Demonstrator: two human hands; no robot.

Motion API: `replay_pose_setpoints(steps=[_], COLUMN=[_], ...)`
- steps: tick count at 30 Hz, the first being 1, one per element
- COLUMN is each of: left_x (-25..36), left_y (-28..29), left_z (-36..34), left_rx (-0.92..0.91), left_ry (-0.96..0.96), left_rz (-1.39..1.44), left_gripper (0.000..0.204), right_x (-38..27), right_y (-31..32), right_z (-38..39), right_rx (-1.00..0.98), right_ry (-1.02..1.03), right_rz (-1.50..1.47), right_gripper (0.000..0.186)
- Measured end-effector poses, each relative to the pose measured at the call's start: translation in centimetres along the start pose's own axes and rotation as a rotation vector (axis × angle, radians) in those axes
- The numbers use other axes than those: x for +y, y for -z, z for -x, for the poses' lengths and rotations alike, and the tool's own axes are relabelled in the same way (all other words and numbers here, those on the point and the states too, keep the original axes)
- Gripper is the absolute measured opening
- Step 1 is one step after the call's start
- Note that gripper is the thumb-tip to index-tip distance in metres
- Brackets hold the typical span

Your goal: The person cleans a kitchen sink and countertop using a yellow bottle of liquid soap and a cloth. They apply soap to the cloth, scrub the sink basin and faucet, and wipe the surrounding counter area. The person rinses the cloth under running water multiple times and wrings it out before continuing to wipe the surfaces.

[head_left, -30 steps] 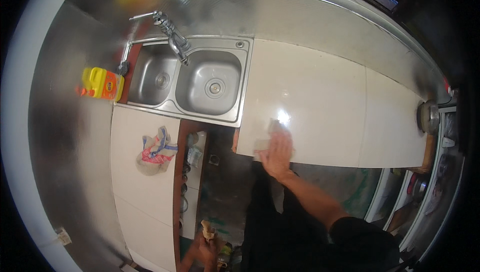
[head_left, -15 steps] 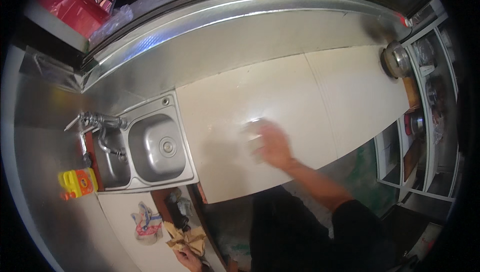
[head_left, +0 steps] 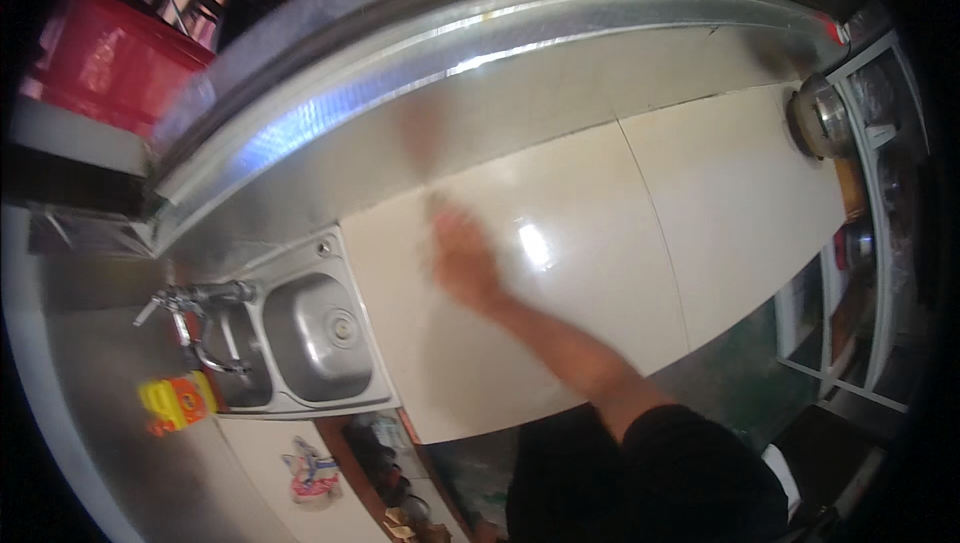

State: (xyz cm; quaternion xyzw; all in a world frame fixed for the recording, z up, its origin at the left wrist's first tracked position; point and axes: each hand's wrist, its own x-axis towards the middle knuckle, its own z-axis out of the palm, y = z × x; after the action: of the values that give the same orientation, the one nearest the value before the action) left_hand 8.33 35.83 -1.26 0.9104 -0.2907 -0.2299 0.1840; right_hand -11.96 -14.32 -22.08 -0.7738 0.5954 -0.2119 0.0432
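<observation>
My right hand [head_left: 465, 253] reaches over the cream tiled countertop [head_left: 590, 213], just right of the sink. Motion smears its fingers, so whether they hold anything cannot be made out. The fingers point toward the back wall, where a blurred reflection of the arm shows. My left hand is out of the picture. At the lower edge, part of a crumpled brown paper or cloth [head_left: 412, 525] shows.
A double steel sink [head_left: 325, 338] with a tap [head_left: 200, 293] lies to the left. Beside it stand a yellow jug [head_left: 178, 401] and a crumpled plastic bag [head_left: 312, 473]. A metal pot [head_left: 825, 118] sits at the far right, by a white shelf rack [head_left: 830, 343].
My right hand has moved left and toward the back wall across the countertop. A whitish patch under it before no longer shows clearly. My left hand, earlier at the brown crumpled thing, has left the view.
</observation>
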Motion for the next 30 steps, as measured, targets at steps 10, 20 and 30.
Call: replay_pose_setpoints(steps=[10,20,30], left_x=[2.1,2.1,4.6], left_y=[5.5,2.2,1.6], left_z=[1.6,-8.5,-19.5], left_rx=[0.048,0.089,-0.012], left_ry=[-0.047,-0.038,-0.085], left_rz=[0.001,0.564,0.753], left_gripper=[0.053,0.020,0.020], right_x=[-7.4,15.1,-17.8], right_y=[2.8,6.6,-7.9], right_z=[1.5,0.4,-5.6], right_rx=[-0.458,0.217,-0.114], right_ry=[0.413,-0.461,0.139], right_rz=[-0.707,0.162,-0.176], right_gripper=[0.057,0.061,0.054])
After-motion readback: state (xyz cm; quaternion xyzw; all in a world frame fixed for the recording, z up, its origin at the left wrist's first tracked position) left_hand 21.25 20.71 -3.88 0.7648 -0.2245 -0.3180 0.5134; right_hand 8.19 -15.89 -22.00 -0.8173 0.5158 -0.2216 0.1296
